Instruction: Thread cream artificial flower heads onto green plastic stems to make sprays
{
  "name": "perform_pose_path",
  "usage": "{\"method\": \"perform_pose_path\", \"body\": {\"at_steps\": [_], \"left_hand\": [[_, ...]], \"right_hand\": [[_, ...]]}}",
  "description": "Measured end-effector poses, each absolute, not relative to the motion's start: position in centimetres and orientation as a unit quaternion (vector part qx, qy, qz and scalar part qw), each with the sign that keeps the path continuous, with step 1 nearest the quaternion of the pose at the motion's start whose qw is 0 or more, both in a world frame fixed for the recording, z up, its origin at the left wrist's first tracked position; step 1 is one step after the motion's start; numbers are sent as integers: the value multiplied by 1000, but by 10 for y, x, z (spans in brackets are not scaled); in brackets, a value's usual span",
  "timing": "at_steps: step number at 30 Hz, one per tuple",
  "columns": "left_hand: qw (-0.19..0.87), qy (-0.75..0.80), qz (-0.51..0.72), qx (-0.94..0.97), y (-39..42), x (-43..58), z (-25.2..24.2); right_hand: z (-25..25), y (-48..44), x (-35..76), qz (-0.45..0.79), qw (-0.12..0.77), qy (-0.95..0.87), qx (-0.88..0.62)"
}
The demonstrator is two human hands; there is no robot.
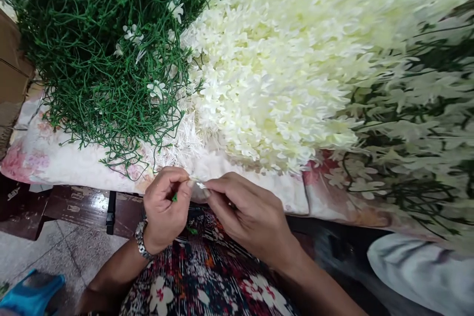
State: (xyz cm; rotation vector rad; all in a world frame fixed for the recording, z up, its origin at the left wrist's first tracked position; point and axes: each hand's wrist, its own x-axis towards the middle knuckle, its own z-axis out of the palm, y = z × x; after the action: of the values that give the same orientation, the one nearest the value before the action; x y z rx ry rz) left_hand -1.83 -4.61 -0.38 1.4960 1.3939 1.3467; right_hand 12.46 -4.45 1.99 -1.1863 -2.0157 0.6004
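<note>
My left hand (166, 205), with a metal watch at the wrist, pinches a thin green stem, bits of which show at its palm and below it. Close beside it, my right hand (248, 212) holds a small white piece (200, 185) between thumb and forefinger. The fingertips of both hands nearly meet at this piece, in front of the cloth's near edge. Beyond my left hand lies a heap of green plastic stems (107, 59). A large pile of white petals (266, 84) spreads beyond my right hand. Thin white bits (185, 140) lie between the two heaps.
Finished-looking white flowers on green stems (425, 133) lie at the right. A floral cloth (85, 165) covers the surface. A cardboard box (13, 69) stands at the left edge, a blue plastic object (33, 294) on the floor. Light grey fabric (418, 271) shows at lower right.
</note>
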Motion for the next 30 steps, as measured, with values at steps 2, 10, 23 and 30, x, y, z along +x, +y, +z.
{"method": "perform_pose_path", "body": {"at_steps": [2,10,23,30], "left_hand": [[300,519,516,612,-48,-17,-3],[206,469,466,722,-53,-18,-6],[404,483,432,646,-51,-26,-6],[426,435,454,650,-43,-21,-2]], "right_hand": [[14,-43,121,233,366,-771,-466],[3,-45,122,225,403,-748,-477],[-2,-49,126,250,386,-762,-456],[1,-49,126,226,384,-774,-450]]}}
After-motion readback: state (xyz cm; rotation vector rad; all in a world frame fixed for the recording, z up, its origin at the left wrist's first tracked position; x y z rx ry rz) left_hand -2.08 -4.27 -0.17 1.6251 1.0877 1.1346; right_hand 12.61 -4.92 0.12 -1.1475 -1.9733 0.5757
